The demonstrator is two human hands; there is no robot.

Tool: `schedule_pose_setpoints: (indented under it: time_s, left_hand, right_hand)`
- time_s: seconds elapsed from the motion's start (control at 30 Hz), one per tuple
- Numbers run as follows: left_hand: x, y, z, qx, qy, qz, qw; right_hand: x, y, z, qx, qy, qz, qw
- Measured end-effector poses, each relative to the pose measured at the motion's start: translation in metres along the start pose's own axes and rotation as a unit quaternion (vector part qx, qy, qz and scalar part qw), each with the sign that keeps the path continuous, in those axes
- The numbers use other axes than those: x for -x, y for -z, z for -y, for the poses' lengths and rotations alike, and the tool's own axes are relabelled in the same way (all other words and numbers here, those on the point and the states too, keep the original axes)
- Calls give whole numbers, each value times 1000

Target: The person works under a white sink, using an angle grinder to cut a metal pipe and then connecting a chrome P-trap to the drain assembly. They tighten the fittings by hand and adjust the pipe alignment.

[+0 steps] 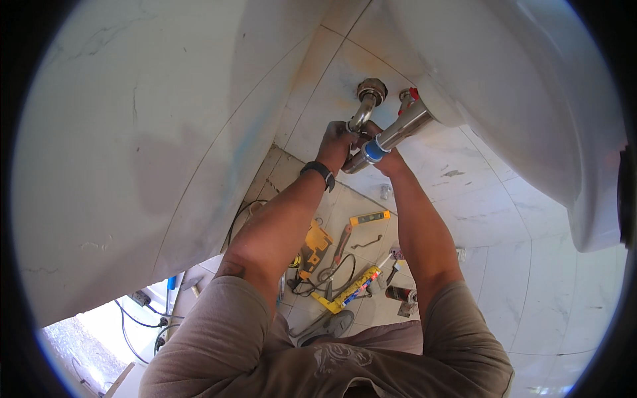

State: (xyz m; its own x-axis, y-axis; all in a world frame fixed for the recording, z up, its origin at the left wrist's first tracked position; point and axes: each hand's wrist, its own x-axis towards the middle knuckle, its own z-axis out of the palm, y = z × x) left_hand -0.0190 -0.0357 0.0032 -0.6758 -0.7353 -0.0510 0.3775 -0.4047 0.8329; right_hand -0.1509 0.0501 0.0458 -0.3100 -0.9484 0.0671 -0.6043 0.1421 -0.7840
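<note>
1. Pipework fills the middle of the head view: a chrome bent pipe (pixel 363 113) leaves the wall flange (pixel 371 91) and drops toward the bottom edge of the tiled wall (pixel 464 192), its free end leaning slightly left.
2. Left hand (pixel 336 141) is the nearer one to that end; its fingers curl around it, nearly closed, with the pipe rising away from them toward the flange.
3. Straight pipe (pixel 406 127) has its long axis slanting from the white basin (pixel 517 99), upper right, down leftward, past a blue collar (pixel 375 150), to a lower end just beside the left hand.
4. Right hand (pixel 390 161) reaches in behind the straight pipe, near the collar. Its fingers are mostly hidden, so I cannot tell how far they close or what they hold.
5. Yellow spirit level (pixel 369 217) lies near the floor's (pixel 292 164) wall-side edge, well below both hands.
</note>
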Motion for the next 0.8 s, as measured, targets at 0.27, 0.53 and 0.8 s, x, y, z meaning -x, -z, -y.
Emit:
schedule_pose_setpoints:
  time_s: [0.27,0.53,0.8]
  left_hand:
    - [-6,2,10,25,2,-14,1000]
    - [-6,0,4,71,41,-23,996]
    - [0,-4,-4,35,7,-16,999]
  right_hand:
    - [-3,-20,-13,35,-11,-118,992]
    - [2,-13,13,-111,-13,-17,994]
    - [-4,-18,4,26,-36,-84,995]
